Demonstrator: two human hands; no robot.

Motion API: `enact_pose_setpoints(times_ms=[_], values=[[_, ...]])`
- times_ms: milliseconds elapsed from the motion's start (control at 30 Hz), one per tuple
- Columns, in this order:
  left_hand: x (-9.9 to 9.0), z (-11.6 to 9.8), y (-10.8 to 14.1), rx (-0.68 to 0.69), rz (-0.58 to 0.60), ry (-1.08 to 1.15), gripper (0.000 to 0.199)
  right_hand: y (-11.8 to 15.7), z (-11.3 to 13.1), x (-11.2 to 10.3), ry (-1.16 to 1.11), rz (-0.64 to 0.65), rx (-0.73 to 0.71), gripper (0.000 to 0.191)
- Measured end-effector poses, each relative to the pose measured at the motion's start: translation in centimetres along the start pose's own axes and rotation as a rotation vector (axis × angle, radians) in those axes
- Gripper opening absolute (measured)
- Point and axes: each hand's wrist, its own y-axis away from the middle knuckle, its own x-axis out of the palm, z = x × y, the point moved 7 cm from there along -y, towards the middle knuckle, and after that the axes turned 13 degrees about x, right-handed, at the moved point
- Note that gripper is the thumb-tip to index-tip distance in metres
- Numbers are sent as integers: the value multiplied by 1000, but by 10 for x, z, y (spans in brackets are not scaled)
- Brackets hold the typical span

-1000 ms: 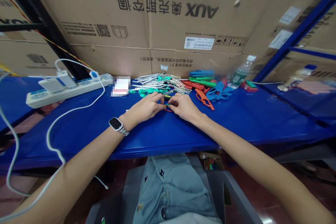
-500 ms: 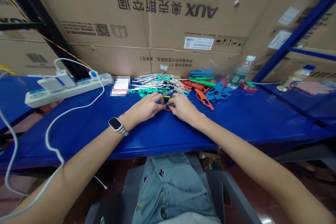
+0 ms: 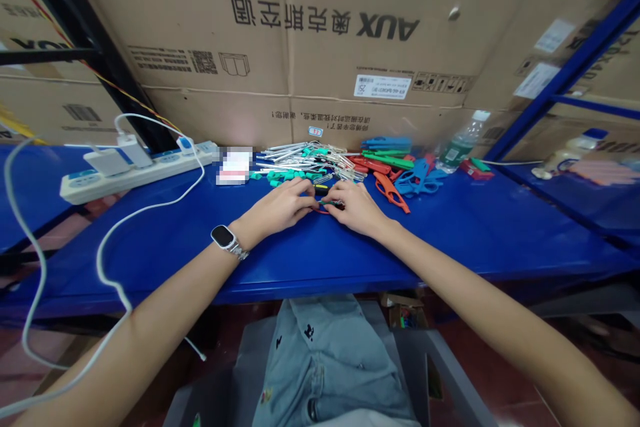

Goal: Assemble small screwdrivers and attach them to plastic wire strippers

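On the blue table (image 3: 310,253), my left hand (image 3: 287,205) and my right hand (image 3: 353,205) meet fingertip to fingertip. The fingers of both are closed round a small green and red piece (image 3: 327,203), mostly hidden between them. A black and yellow object (image 3: 321,189) lies just beyond the fingers. Behind it spreads a pile of thin metal rods (image 3: 295,155), with small green pieces (image 3: 283,177) along its near side. Orange-red plastic parts (image 3: 391,192) and blue plastic parts (image 3: 420,177) lie to the right of my right hand.
A white power strip (image 3: 163,161) with plugged-in chargers stands at the left, its white cable (image 3: 145,208) crossing my left forearm. A clear bottle (image 3: 457,147) and a small red box (image 3: 476,170) stand back right. A cardboard box wall (image 3: 310,73) rises behind.
The fingers of my right hand have shifted slightly on the small piece, and a bit more of it shows. The whole view has moved a little.
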Motion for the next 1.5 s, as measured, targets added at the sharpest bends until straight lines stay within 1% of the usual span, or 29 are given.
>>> enact_pose_setpoints(times_ms=[33,100,200,333,500,600,700,733,933,1100,1200,1333,1500], values=[[-1,1,0,-19,-2,11,23,0,-1,1,-23,0,9,14],[-2,3,1,-49,2,27,26,0,-3,2,-65,-9,16,18],[2,6,1,-78,41,38,31,-1,-4,4,-94,-17,-2,20],[8,9,3,-100,114,42,32,-1,-2,5,-80,-21,-43,18],[6,11,4,-130,142,44,35,1,2,4,-33,-13,-63,17],[5,10,4,-150,144,39,35,-1,-2,4,-75,-28,2,16],[4,7,2,-143,139,0,33,-2,-6,4,-110,-53,56,5],[4,7,1,-140,137,-17,33,-2,-7,4,-113,-60,58,3],[2,5,-5,-143,67,-69,32,-2,-7,5,-105,-61,73,9],[5,0,-8,-89,139,-124,33,-1,-5,4,-87,-54,75,8],[3,-4,-6,-83,143,-159,30,0,-3,4,-74,-52,68,6],[5,-6,-3,-113,154,-185,29,1,-1,4,-44,-68,51,5],[9,-1,-1,-138,143,-148,32,3,-2,6,-42,-70,60,4]])
